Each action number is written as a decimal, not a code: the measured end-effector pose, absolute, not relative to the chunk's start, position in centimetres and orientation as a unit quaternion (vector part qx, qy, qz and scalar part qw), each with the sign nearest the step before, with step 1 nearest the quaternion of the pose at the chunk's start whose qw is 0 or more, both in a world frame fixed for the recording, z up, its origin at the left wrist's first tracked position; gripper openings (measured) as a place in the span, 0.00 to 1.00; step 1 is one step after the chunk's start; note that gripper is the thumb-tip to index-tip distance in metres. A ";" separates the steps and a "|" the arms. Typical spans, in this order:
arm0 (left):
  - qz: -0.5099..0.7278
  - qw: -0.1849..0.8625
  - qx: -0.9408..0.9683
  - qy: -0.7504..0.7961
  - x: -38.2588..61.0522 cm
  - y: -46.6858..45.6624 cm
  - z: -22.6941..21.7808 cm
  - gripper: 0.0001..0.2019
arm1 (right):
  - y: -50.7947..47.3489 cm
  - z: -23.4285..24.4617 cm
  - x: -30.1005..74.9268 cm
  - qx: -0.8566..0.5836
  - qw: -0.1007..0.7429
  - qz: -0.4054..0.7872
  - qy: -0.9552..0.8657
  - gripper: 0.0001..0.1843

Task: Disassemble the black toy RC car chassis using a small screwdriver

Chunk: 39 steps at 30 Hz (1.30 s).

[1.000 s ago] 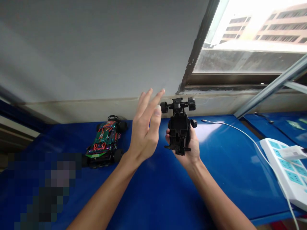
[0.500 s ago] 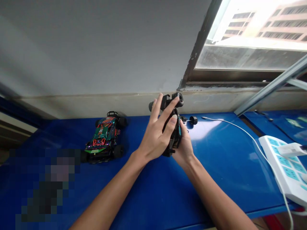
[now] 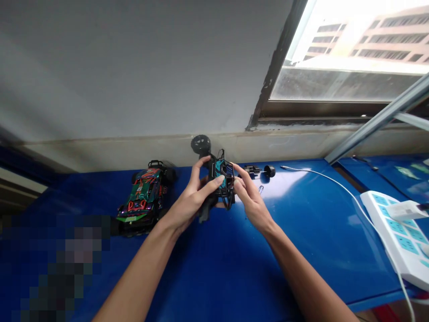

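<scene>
Above the blue table, a partly built black and teal toy car (image 3: 219, 167) is tilted on its side between my two hands. One black wheel shows at its upper left end. My left hand (image 3: 187, 197) is closed around the car's left side, its thumb pressing on the teal panel. On the other side, my right hand (image 3: 252, 197) pinches the black frame bars with thumb and fingers. Just behind my right hand lies a loose black axle part with a wheel (image 3: 269, 171). A small clear object (image 3: 260, 189) is beside that hand, too small to name.
A green and red toy car (image 3: 144, 190) stands on the left of the blue table (image 3: 301, 232). A white cable (image 3: 321, 172) runs to the right, by a white power strip (image 3: 385, 232). A grey wall (image 3: 134, 67) and a metal bar (image 3: 365, 127) bound the back.
The toy car has been turned and shifted left, so its teal panel now faces me. My right hand has come from beneath to its right side; my left hand has moved left and down.
</scene>
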<state>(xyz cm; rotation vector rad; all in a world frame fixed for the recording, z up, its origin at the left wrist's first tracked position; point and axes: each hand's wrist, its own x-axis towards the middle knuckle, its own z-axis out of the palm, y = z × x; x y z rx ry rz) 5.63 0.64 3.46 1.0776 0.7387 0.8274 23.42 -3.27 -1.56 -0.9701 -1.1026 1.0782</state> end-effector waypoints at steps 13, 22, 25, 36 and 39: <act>0.421 0.800 0.360 0.231 4.6 1.0 2.5 0.38 | -3.1 -0.7 26.9 -0.498 0.753 0.116 -0.414 0.35; 0.485 0.605 0.557 0.298 6.7 1.3 1.9 0.36 | -4.3 0.0 22.6 -0.451 0.731 0.221 -0.463 0.35; 0.461 0.524 0.644 0.314 7.6 1.7 2.7 0.31 | -4.1 -0.1 21.1 -0.392 0.665 0.424 -0.474 0.37; 0.435 0.298 0.787 0.320 9.6 1.6 4.4 0.29 | -2.5 -0.7 22.9 -0.379 0.713 0.511 -0.294 0.29; 0.421 0.284 0.806 0.305 9.6 1.9 4.8 0.30 | -2.3 -0.6 24.3 -0.373 0.707 0.536 -0.272 0.30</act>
